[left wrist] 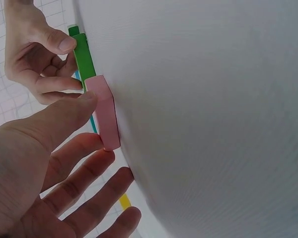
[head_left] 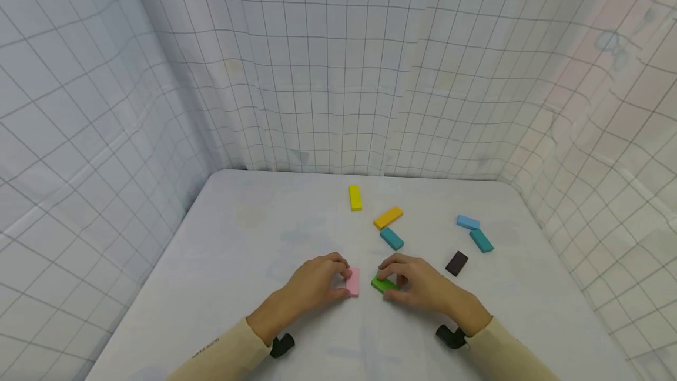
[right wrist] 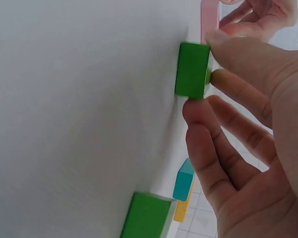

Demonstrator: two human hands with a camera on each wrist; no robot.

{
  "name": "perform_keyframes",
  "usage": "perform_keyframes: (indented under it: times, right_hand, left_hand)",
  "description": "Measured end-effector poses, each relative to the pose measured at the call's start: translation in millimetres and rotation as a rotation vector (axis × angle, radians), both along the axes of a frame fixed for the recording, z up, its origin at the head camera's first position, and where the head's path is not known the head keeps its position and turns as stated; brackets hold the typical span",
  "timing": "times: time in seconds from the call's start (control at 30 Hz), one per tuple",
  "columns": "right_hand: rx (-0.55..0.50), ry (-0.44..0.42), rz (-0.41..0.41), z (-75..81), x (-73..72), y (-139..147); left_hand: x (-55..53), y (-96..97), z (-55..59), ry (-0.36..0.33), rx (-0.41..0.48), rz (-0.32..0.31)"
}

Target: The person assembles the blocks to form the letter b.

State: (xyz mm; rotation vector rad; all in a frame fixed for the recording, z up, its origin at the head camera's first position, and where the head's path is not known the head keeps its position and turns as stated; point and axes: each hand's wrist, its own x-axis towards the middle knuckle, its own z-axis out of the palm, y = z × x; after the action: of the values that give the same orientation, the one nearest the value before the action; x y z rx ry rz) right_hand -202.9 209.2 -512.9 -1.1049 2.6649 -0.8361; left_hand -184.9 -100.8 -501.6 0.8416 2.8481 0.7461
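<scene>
Pink block (head_left: 353,284) is down on the counter (head_left: 275,222), long axis roughly 12-to-6, with the left hand (head_left: 316,282) at its 9 o'clock, fingers pinching it by the ends. Green block (head_left: 383,285) is at pink's 3 o'clock over a narrow gap, skewed more like 10-to-4, and the right hand (head_left: 420,283) has its fingers pinched on that one.
</scene>
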Motion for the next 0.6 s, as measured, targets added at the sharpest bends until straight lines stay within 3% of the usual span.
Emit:
perform_keyframes:
  times: [0.3,0.6]
  right_hand:
    - [0.006,-0.169,0.057,6.2,-3.5,6.5]
    - [-0.01,-0.183,0.057,3.9,-6.1,6.0]
  left_hand:
    - [2.3,1.7,0.7,-0.016,-0.001,0.022]
    - [3.2,1.8,-1.1,0.032,-0.012,0.013]
